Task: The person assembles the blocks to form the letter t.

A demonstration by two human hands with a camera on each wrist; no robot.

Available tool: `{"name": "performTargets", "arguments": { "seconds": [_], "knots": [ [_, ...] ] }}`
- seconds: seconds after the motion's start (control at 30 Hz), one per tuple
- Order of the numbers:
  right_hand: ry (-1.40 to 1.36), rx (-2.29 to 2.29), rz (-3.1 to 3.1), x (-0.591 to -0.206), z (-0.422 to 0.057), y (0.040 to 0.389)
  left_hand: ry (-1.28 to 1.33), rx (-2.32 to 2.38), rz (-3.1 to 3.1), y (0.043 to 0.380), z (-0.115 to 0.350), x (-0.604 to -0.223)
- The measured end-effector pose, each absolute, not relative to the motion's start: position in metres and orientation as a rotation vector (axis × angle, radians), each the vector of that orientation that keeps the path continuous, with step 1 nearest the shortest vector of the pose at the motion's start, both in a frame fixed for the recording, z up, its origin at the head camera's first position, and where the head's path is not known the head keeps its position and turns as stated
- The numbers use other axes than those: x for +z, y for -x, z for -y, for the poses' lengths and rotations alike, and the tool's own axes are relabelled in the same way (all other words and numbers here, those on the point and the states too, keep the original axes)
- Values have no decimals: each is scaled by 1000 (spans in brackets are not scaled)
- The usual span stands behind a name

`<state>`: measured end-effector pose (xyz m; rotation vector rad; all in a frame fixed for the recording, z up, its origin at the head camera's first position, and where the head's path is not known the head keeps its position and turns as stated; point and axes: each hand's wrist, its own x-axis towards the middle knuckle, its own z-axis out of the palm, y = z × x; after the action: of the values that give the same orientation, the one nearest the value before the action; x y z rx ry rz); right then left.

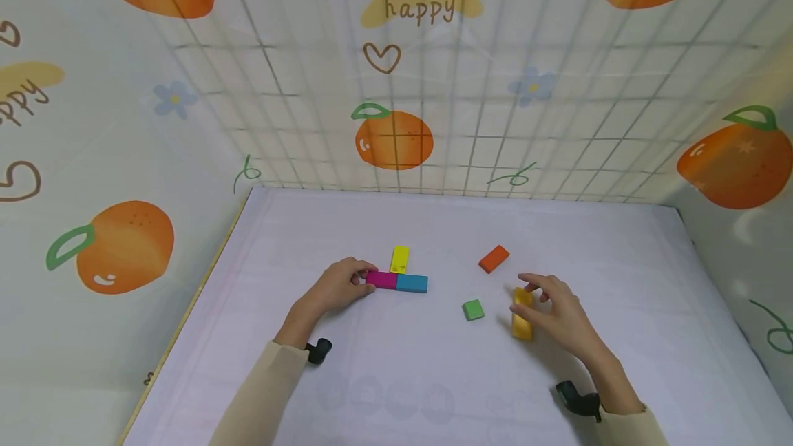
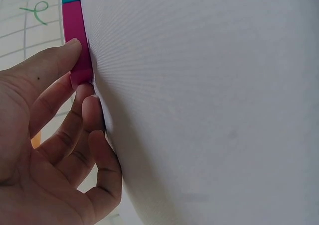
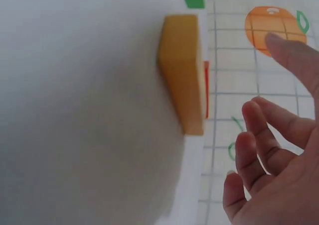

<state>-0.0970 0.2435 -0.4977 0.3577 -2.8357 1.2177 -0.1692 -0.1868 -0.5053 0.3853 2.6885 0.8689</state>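
Observation:
My left hand (image 1: 337, 288) pinches the left end of a magenta block (image 1: 382, 280) between thumb and fingers; the left wrist view shows the thumb on the block's face. Against that block's right end lies a blue block (image 1: 412, 283), the two forming a row. A yellow block (image 1: 400, 257) stands off the row's far side, close to where the two meet. Over at the right, my right hand (image 1: 560, 315) hovers above a long golden-yellow block (image 1: 522, 329) with thumb and fingers spread. In the right wrist view a gap shows between the fingers and this block (image 3: 182, 56).
Between the row and the golden-yellow block lies a small green block (image 1: 473, 310). Farther back is an orange-red block (image 1: 493, 259), set at an angle. A white cloth (image 1: 396, 377) covers the table, and a printed curtain (image 1: 310, 88) hangs behind it.

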Motion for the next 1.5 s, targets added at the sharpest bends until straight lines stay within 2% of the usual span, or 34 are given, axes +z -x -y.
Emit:
{"name": "performTargets", "arguments": {
  "seconds": [0.23,0.63,1.5],
  "knots": [
    [-314,1193,2922,-506,-258,97,-383,869,-2696,169,186,-504],
    [-419,1155,3048,-512,-272,97,-396,882,-2701,169,186,-502],
    [-447,1034,3106,-514,-270,94,-381,859,-2698,168,185,-503]
  ]
}}
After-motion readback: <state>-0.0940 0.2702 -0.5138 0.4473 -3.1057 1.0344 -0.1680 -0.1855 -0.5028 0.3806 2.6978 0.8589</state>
